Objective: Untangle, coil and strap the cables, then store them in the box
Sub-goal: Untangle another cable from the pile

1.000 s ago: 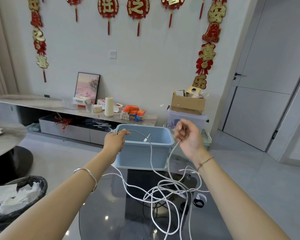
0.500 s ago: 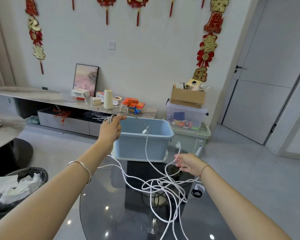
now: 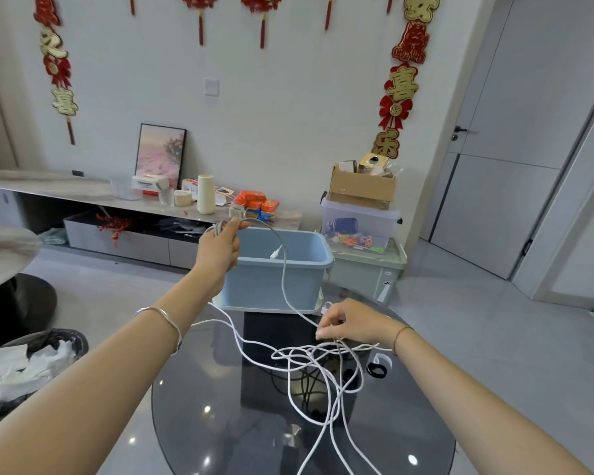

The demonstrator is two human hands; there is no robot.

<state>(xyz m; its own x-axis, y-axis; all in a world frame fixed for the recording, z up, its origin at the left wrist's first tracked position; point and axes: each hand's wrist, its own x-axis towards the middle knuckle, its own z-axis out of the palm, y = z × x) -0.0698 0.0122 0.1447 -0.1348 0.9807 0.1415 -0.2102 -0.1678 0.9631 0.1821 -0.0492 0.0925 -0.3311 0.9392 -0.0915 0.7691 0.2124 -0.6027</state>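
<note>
Down has come the right hand (image 3: 352, 323) from a second ago, low over the glass table (image 3: 220, 423) by the blue box (image 3: 271, 282) — fingers pinching the white cable tangle (image 3: 323, 368). Left hand (image 3: 220, 250) — raised, closed around gathered loops.

Both hands (image 3: 220, 248) (image 3: 352, 323) apparently grip white cable (image 3: 283, 269).
</note>
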